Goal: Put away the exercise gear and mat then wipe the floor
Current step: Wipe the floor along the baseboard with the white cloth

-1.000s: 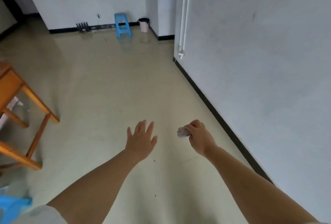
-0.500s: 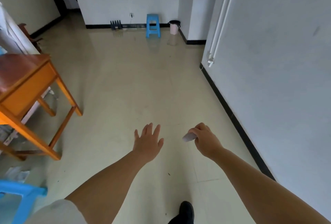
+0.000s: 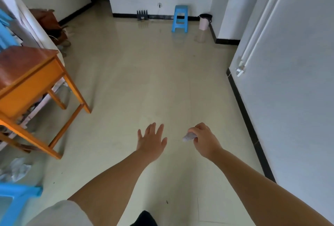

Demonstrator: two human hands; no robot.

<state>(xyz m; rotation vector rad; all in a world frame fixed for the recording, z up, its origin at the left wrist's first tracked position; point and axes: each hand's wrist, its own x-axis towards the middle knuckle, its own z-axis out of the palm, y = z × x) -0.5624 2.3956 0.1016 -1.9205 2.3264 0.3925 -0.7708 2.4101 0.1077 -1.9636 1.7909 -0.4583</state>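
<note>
My right hand [image 3: 204,139] is held out over the pale floor [image 3: 144,81] and grips a small crumpled grey-white wad [image 3: 188,137], probably tissue, which sticks out to the left of the fingers. My left hand [image 3: 151,139] hovers beside it with its fingers spread and holds nothing. No mat or exercise gear shows in this view.
An orange wooden table [image 3: 27,81] stands at the left. A blue stool [image 3: 16,198] is at the lower left, with crumpled paper [image 3: 16,168] on the floor near it. Far off stand another blue stool [image 3: 179,18] and a pink bin [image 3: 204,21]. A white wall [image 3: 289,99] runs along the right.
The view has swung left and risen, bringing more of the table and the far room into sight. Both hands keep their pose, the right one still gripping the wad.
</note>
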